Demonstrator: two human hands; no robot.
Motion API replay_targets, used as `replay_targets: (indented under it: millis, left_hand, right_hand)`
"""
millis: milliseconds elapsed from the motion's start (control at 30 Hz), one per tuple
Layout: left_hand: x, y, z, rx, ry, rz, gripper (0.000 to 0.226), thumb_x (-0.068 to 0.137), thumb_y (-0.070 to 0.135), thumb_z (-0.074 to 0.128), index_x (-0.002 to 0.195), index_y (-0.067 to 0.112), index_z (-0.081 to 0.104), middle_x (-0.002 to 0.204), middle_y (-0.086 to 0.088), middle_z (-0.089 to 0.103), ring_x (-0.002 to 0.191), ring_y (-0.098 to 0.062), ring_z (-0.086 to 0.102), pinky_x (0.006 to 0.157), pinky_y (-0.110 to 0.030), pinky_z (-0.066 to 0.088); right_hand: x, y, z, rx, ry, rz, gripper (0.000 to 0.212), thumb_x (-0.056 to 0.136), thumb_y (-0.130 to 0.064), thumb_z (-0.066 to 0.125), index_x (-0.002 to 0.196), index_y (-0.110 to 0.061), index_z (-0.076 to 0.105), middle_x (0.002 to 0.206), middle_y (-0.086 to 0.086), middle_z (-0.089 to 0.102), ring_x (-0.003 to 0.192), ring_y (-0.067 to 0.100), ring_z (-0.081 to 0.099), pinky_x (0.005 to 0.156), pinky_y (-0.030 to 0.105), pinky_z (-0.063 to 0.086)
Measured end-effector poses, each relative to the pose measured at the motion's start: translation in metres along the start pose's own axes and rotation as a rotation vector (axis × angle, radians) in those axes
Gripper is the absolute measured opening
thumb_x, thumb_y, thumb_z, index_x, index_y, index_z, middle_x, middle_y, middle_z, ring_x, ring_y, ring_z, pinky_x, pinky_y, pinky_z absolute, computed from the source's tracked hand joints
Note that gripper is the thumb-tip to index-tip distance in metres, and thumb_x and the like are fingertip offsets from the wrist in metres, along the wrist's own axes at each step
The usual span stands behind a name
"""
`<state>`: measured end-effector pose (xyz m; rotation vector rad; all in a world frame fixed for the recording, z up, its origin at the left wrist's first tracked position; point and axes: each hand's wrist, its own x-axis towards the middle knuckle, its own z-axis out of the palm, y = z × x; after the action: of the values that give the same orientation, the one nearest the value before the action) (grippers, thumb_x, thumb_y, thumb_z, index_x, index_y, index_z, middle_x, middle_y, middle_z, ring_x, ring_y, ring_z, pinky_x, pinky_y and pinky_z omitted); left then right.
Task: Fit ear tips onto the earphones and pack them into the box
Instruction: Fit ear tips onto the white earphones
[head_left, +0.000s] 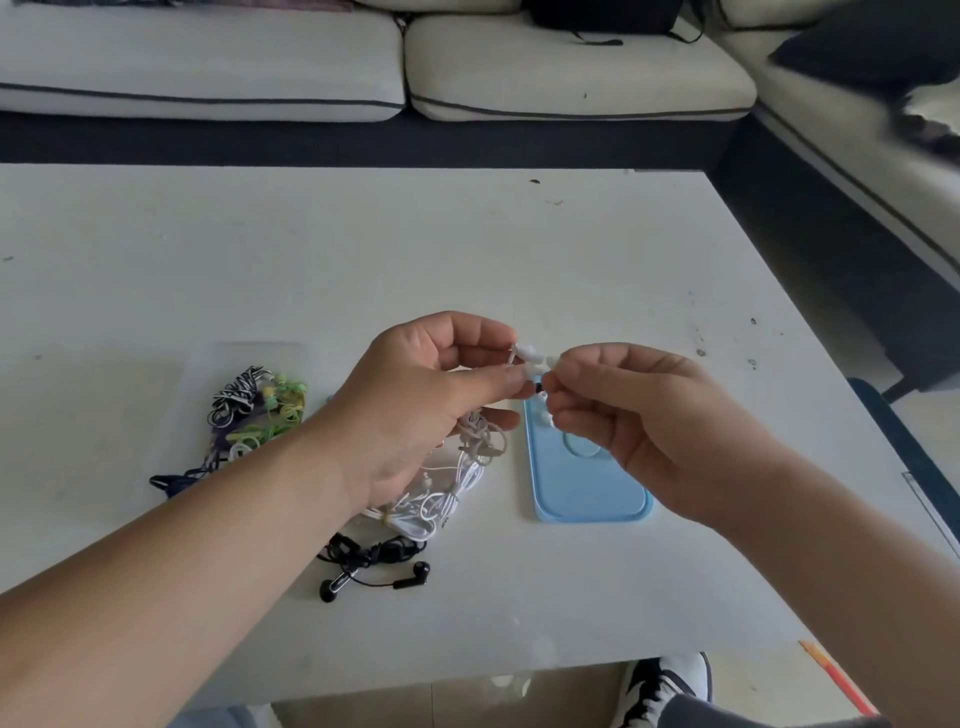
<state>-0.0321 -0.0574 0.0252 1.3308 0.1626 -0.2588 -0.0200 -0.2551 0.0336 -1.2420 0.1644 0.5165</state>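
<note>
Both hands are raised above the table (363, 249) and meet near its middle, seen from the head camera. Left hand (415, 410) has its fingers curled and grips a white earphone (525, 352) between thumb and fingertips, the bud poking out to the right. Its cord drops from under the palm into a tangle of white cables (452, 493) lying on the table below the wrist.

Right hand (644, 415) is closed in a pinch, thumb against forefinger, on what seems to be a small white ear tip (549, 364). The piece is tiny and partly hidden by the fingers, so its shape is hard to make out. It sits right against the end of the earphone.

Beneath the right hand lies a blue tray (587, 499), flat on the table with a raised rim and a round mark in its floor. A couple of loose white ear tips (545, 417) rest at its far end, just beside the right fingers.

Nearer the table's front edge lie black earphones (374, 564), their cord bunched up, touching the white tangle. To the left, well apart from the tray, is a bundle of green, yellow and striped earphones (260, 410).

A pale sofa (208, 62) stands beyond the table, and a black and white shoe (660, 686) shows below its front edge
</note>
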Motion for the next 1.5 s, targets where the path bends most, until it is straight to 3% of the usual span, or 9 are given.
replay_targets:
  millis: [267,567,900,1233,1500]
  left_hand:
    - [0.002,0.000,-0.004,0.019,-0.031,0.083,0.026,0.086,-0.005,0.075,0.106,0.011,0.071,0.089,-0.002,0.075,0.094,-0.027,0.077,0.066,-0.030,0.059]
    - [0.000,0.000,-0.004,0.053,0.015,0.140,0.024,0.085,-0.006,0.076,0.102,0.009,0.070,0.089,-0.003,0.076,0.086,-0.026,0.079,0.061,-0.024,0.056]
    - [0.002,-0.008,0.002,0.052,0.101,0.195,0.020,0.087,-0.004,0.076,0.099,0.010,0.070,0.099,-0.016,0.077,0.084,-0.021,0.078,0.066,-0.027,0.058]
    - [0.006,-0.006,-0.001,0.023,0.164,0.147,0.026,0.082,0.005,0.084,0.104,0.010,0.070,0.100,-0.012,0.078,0.088,-0.026,0.078,0.065,-0.026,0.057]
    - [0.004,-0.003,-0.016,-0.003,0.165,0.135,0.026,0.086,-0.001,0.078,0.107,0.011,0.070,0.104,-0.015,0.077,0.093,-0.032,0.078,0.066,-0.030,0.056]
  right_hand:
    - [0.005,0.002,0.006,0.060,-0.081,0.016,0.016,0.085,-0.012,0.066,0.094,0.001,0.070,0.084,0.010,0.075,0.073,0.012,0.072,0.068,0.020,0.060]
    - [0.005,0.005,0.007,0.046,-0.095,-0.042,0.016,0.083,-0.009,0.066,0.092,0.005,0.068,0.090,0.020,0.069,0.076,0.015,0.074,0.069,0.023,0.061]
    - [0.007,0.013,0.016,-0.026,0.020,-0.148,0.010,0.083,-0.010,0.071,0.086,0.000,0.071,0.075,0.006,0.072,0.067,0.016,0.062,0.062,0.022,0.054]
    - [0.009,0.018,0.019,-0.212,0.173,-0.295,0.013,0.090,-0.005,0.073,0.082,-0.011,0.081,0.084,0.013,0.077,0.076,0.024,0.070,0.070,0.028,0.057]
    - [0.021,0.017,0.030,-0.013,0.068,-0.150,0.009,0.092,-0.007,0.069,0.091,0.001,0.074,0.093,0.025,0.073,0.073,0.026,0.069,0.066,0.030,0.059]
